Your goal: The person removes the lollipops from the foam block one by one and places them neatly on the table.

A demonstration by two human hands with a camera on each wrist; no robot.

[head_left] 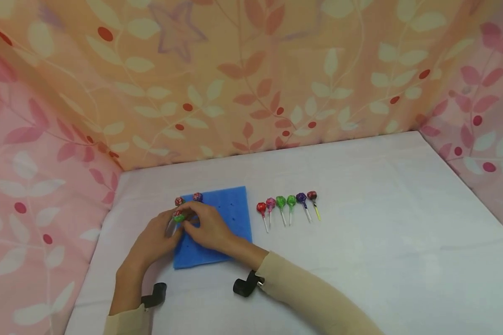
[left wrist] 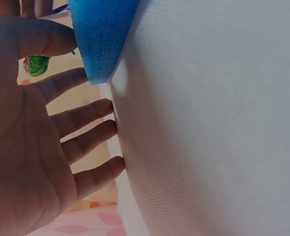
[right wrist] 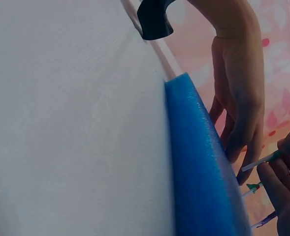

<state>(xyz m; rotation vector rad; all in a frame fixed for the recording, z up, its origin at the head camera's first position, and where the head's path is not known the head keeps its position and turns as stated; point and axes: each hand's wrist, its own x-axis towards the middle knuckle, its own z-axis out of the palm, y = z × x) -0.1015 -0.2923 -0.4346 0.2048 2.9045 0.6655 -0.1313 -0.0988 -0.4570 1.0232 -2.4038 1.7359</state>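
My right hand (head_left: 209,228) pinches the white stick of a lollipop (head_left: 178,217) with a green and red wrapper. It holds this lollipop over the left part of a blue foam block (head_left: 240,216), its stick slanting toward the top face in the right wrist view. The left hand (head_left: 152,239) lies along the block's left side, fingers extended. In the left wrist view its thumb (left wrist: 48,38) and index finger touch the foam. Two more lollipops stand in the block near its back edge, a red and green one (head_left: 179,201) and a purple and red one (head_left: 198,197).
Right of the block, several lollipops lie in a row on the white tabletop (head_left: 360,232), including a red one (head_left: 261,208), a green one (head_left: 281,201) and a dark purple one (head_left: 301,197). Small holes dot the foam. A patterned curtain (head_left: 276,70) surrounds the table's back and sides.
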